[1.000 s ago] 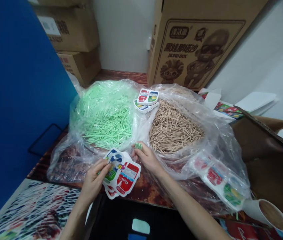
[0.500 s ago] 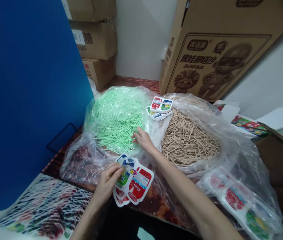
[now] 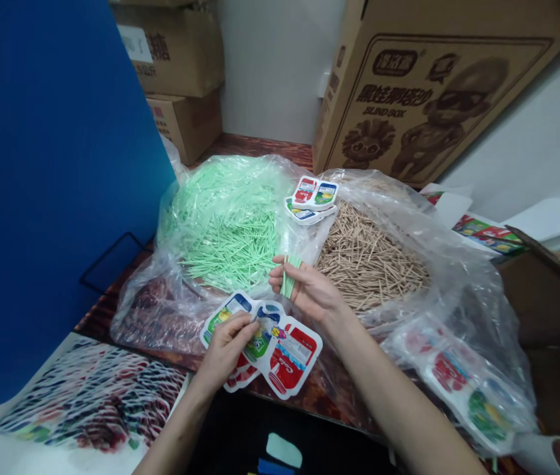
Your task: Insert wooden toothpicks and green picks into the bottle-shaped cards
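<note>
My left hand is closed on a stack of colourful printed plastic trays, held low in front of me. My right hand pinches a small bunch of green sticks just above the trays. Behind it lies an open clear bag with a heap of green sticks. To the right, a second clear bag holds a heap of brown wooden sticks. A few more printed trays rest between the two heaps.
A blue panel stands at the left. Cardboard boxes stand behind the bags. More printed trays in plastic lie at the right. A paper cup is at the bottom right corner. A printed sheet lies bottom left.
My right hand reached into the green stick heap and has come back with a bunch of green sticks pinched above the trays. My left hand kept holding the tray stack.
</note>
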A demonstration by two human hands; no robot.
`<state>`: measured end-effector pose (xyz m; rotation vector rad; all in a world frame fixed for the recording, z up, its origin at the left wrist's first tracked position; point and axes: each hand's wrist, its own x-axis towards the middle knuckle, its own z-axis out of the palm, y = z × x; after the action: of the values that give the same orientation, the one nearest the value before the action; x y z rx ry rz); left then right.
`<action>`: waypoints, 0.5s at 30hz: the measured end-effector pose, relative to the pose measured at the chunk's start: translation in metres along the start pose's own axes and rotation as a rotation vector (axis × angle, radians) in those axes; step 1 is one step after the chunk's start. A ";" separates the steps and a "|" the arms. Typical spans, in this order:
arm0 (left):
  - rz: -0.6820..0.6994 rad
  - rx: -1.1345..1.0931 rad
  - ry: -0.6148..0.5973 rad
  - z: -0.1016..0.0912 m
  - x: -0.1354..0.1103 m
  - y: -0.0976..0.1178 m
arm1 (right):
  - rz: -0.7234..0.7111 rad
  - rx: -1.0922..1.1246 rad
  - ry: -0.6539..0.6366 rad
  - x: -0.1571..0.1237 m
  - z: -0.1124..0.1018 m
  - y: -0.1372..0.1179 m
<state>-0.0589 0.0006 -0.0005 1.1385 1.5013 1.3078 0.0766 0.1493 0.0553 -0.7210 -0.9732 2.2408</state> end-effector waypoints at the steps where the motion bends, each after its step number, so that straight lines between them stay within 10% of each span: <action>1: -0.007 -0.011 -0.023 0.005 0.001 0.000 | 0.003 0.052 0.026 -0.010 -0.001 0.000; 15: -0.052 -0.131 -0.055 0.053 -0.003 0.007 | -0.048 0.150 0.109 -0.076 -0.021 0.004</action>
<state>-0.0061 0.0111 -0.0004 1.0364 1.3755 1.3088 0.1413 0.1045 0.0579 -0.7359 -0.7533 2.1818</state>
